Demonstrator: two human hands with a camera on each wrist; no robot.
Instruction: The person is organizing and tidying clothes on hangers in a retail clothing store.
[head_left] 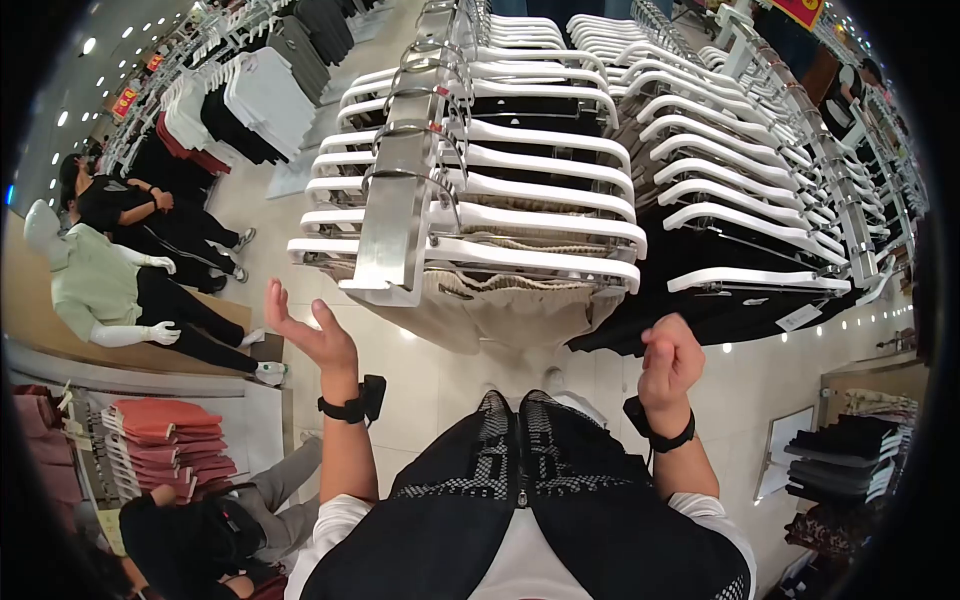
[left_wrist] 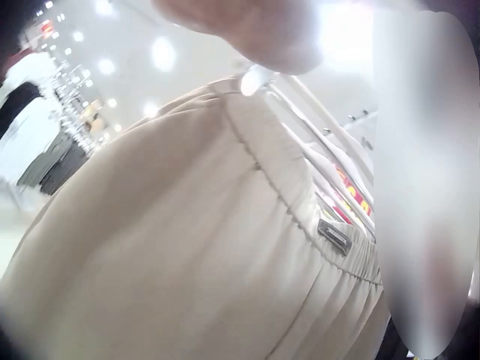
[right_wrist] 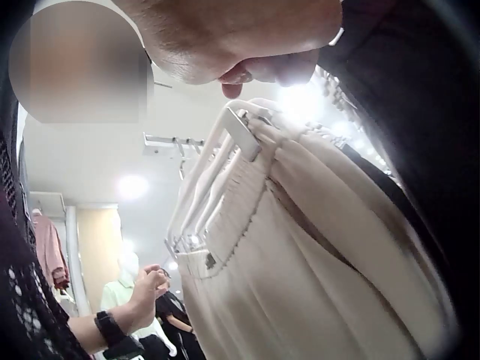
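A brightly lit clothing shop surrounds the person, with pale, glossy floor (head_left: 745, 375) under the racks. Taking the head view as a dial, a mannequin (head_left: 95, 285) in a light green top stands at nine o'clock, probably to show an outfit off to passers-by. Coral garments (head_left: 165, 420) lie stacked at eight, and white tops (head_left: 270, 100) hang between ten and eleven.

The left hand (head_left: 315, 335) is raised near nine, its fingers spread wide and holding nothing, just beside the end of a metal rail (head_left: 390, 235). That rail runs from near the centre towards twelve. On it hang white hangers (head_left: 540, 262), lined up one behind another, likely so that each piece can be drawn out singly.

The beige trousers (head_left: 470, 308) are at the dial's centre, foremost on the rail and between the two hands. They hang by their gathered waistband, presumably to let the cloth fall straight; the left wrist view shows a small dark label (left_wrist: 334, 237) there.

The right hand (head_left: 673, 365) is raised between three and four, near the trousers, fingers loosely bent into a narrow curl, with nothing visible in it. At three hang black garments (head_left: 740, 308), and towards four sit dark folded clothes (head_left: 840, 455), apparently piled to save space.
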